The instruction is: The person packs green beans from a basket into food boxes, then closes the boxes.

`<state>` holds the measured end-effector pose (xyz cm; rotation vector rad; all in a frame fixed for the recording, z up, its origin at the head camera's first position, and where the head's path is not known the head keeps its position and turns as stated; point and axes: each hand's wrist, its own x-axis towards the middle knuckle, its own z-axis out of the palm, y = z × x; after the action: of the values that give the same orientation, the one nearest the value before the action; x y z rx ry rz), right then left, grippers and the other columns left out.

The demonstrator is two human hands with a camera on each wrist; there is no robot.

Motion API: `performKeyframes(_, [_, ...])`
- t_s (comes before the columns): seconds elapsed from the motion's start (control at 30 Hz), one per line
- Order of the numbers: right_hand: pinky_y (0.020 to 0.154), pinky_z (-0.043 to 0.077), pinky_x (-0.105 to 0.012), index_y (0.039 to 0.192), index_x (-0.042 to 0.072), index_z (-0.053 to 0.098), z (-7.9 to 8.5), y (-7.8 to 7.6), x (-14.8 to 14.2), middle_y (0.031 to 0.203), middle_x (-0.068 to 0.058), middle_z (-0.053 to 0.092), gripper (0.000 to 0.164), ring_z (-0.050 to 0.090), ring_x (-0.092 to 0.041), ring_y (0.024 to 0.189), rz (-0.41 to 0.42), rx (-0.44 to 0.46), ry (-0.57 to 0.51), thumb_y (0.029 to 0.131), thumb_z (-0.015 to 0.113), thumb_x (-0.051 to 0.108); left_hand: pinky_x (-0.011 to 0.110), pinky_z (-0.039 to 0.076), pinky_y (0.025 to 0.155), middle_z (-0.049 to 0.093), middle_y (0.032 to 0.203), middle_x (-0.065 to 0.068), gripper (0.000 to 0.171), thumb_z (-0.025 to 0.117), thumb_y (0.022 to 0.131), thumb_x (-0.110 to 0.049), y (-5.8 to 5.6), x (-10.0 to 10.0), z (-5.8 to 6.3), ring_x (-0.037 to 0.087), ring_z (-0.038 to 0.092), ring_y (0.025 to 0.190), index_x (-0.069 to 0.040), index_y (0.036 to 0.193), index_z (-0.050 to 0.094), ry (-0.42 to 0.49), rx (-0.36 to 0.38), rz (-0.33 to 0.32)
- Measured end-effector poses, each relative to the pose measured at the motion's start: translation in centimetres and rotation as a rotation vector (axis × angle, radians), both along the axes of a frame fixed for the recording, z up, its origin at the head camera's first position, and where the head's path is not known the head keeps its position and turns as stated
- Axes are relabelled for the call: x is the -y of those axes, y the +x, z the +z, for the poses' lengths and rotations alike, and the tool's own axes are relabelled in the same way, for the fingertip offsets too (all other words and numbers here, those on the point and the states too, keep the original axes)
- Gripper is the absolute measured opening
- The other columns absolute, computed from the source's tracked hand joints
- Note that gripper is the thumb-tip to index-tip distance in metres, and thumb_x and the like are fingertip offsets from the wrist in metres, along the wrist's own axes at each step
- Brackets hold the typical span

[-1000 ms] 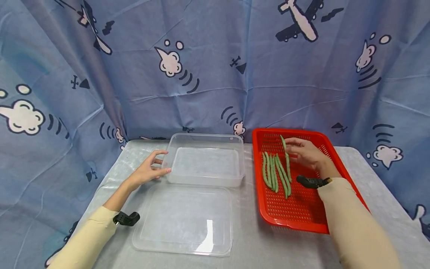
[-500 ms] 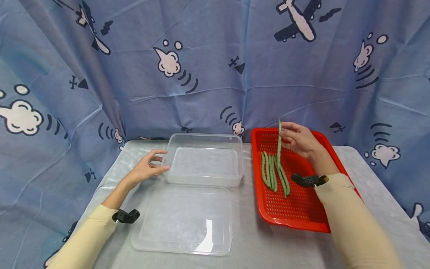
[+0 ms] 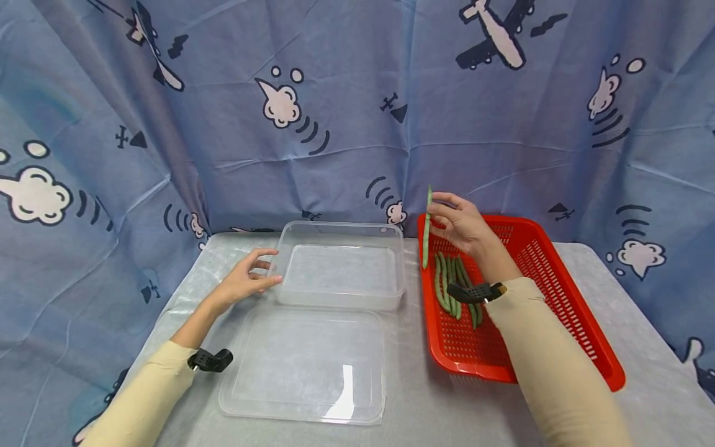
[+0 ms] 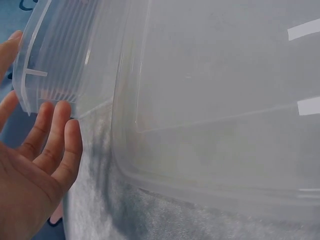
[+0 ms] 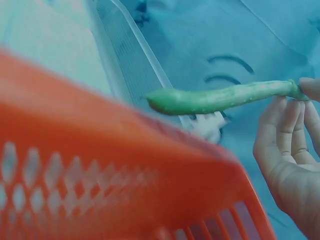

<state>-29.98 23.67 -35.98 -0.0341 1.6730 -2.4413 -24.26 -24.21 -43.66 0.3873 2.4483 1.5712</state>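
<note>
My right hand (image 3: 460,225) pinches one green bean (image 3: 427,233) near its end, thumb against fingertips. In the head view that bean hangs upright over the left rim of the red plastic basket (image 3: 475,372); the right wrist view shows the bean (image 5: 215,100) sticking out from the fingertips. Several more green beans (image 3: 443,287) lie side by side in the basket, partly hidden by my wrist. At the left end of a clear plastic box (image 3: 341,300), my left hand (image 3: 237,285) has its fingers spread, fingertips right at the wall. No beans show inside the box.
A clear flat lid (image 3: 301,366) lies in front of the box on the pale-covered table (image 3: 413,403). Behind everything hangs a blue curtain (image 3: 346,155) with airplane and cloud prints. Box and basket stand side by side, a narrow gap between them.
My right hand has lifted the bean out of the basket and carried it left, to the basket's left rim. The left hand stays at the box.
</note>
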Motion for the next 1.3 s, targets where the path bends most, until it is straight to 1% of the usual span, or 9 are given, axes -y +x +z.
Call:
performKeyframes(0.17, [0.081, 0.052, -0.038, 0.114, 0.009, 0.062, -0.3, -0.6, 3.5, 0.115, -0.009, 0.054, 0.021, 0.058, -0.022, 0.099, 0.014, 0.01, -0.022, 0.098, 0.063, -0.005, 0.054, 0.053, 0.085, 0.043, 0.142, 0.03, 0.069, 0.074, 0.096, -0.021, 0.1, 0.0, 0.0, 0.045, 0.057, 0.116, -0.013, 0.155, 0.038, 0.003, 0.014, -0.003])
performKeyframes(0.3, [0.079, 0.054, -0.037, 0.111, 0.008, 0.064, -0.6, -0.8, 6.2, 0.102, -0.008, 0.062, 0.022, 0.061, -0.021, 0.09, 0.016, 0.019, -0.015, 0.096, 0.065, -0.008, 0.054, 0.053, 0.085, 0.043, 0.142, 0.03, 0.07, 0.074, 0.096, -0.021, 0.1, 0.0, 0.0, 0.045, 0.056, 0.117, -0.012, 0.155, 0.037, 0.008, 0.018, -0.003])
performKeyframes(0.4, [0.081, 0.055, -0.037, 0.112, 0.006, 0.064, -0.8, -0.8, 8.0, 0.095, -0.006, 0.063, 0.023, 0.062, -0.02, 0.087, 0.027, 0.026, 0.027, 0.095, 0.066, -0.007, 0.055, 0.053, 0.085, 0.043, 0.141, 0.03, 0.07, 0.074, 0.096, -0.022, 0.0, 0.0, 0.0, 0.046, 0.056, 0.117, -0.012, 0.155, 0.038, 0.006, 0.016, -0.002])
performKeyframes(0.57, [0.089, 0.052, -0.042, 0.117, 0.004, 0.063, -1.0, -0.7, 10.4, 0.099, -0.007, 0.064, 0.026, 0.062, -0.022, 0.094, 0.052, 0.046, 0.094, 0.094, 0.068, -0.006, 0.055, 0.053, 0.086, 0.042, 0.142, 0.03, 0.07, 0.074, 0.097, -0.022, -0.1, 0.1, -0.1, 0.047, 0.055, 0.118, -0.011, 0.155, 0.037, 0.008, 0.013, -0.001])
performKeyframes(0.7, [0.09, 0.053, -0.044, 0.115, 0.004, 0.063, -1.6, -0.8, 11.9, 0.101, -0.009, 0.064, 0.026, 0.064, -0.023, 0.093, 0.043, 0.086, 0.115, 0.092, 0.069, -0.007, 0.055, 0.053, 0.086, 0.042, 0.143, 0.03, 0.069, 0.073, 0.097, -0.022, -0.1, 0.1, -0.1, 0.047, 0.053, 0.121, -0.012, 0.155, 0.037, 0.007, 0.013, 0.0])
performKeyframes(0.87, [0.086, 0.056, -0.043, 0.11, 0.002, 0.061, -2.4, -0.8, 12.8, 0.1, -0.009, 0.065, 0.025, 0.064, -0.022, 0.091, 0.042, 0.153, 0.149, 0.09, 0.071, -0.008, 0.054, 0.053, 0.086, 0.041, 0.143, 0.03, 0.069, 0.073, 0.097, -0.022, -0.1, 0.1, -0.2, 0.048, 0.053, 0.121, -0.012, 0.155, 0.037, 0.005, 0.013, -0.003])
performKeyframes(0.97, [0.087, 0.055, -0.045, 0.112, -0.001, 0.06, -2.7, -0.8, 12.9, 0.103, -0.01, 0.065, 0.027, 0.062, -0.026, 0.097, 0.046, 0.178, 0.174, 0.089, 0.072, -0.009, 0.054, 0.054, 0.085, 0.042, 0.143, 0.03, 0.068, 0.074, 0.097, -0.022, -0.1, 0.1, -0.2, 0.047, 0.054, 0.119, -0.013, 0.154, 0.038, 0.004, 0.013, -0.003])
performKeyframes(1.17, [0.096, 0.049, -0.051, 0.133, -0.009, 0.053, -2.5, -0.6, 12.3, 0.115, -0.014, 0.061, 0.048, 0.051, -0.039, 0.122, 0.086, 0.177, 0.213, 0.089, 0.074, -0.006, 0.053, 0.054, 0.085, 0.042, 0.142, 0.031, 0.07, 0.074, 0.097, -0.022, 0.0, 0.1, -0.2, 0.046, 0.055, 0.119, -0.011, 0.155, 0.037, 0.005, 0.014, -0.004])
performKeyframes(1.3, [0.096, 0.049, -0.051, 0.138, -0.008, 0.051, -2.0, -0.6, 11.2, 0.123, -0.015, 0.059, 0.052, 0.054, -0.035, 0.117, 0.127, 0.136, 0.221, 0.091, 0.074, -0.002, 0.054, 0.054, 0.085, 0.041, 0.143, 0.03, 0.07, 0.073, 0.097, -0.022, 0.0, 0.0, -0.2, 0.047, 0.055, 0.119, -0.011, 0.155, 0.036, 0.003, 0.012, -0.006])
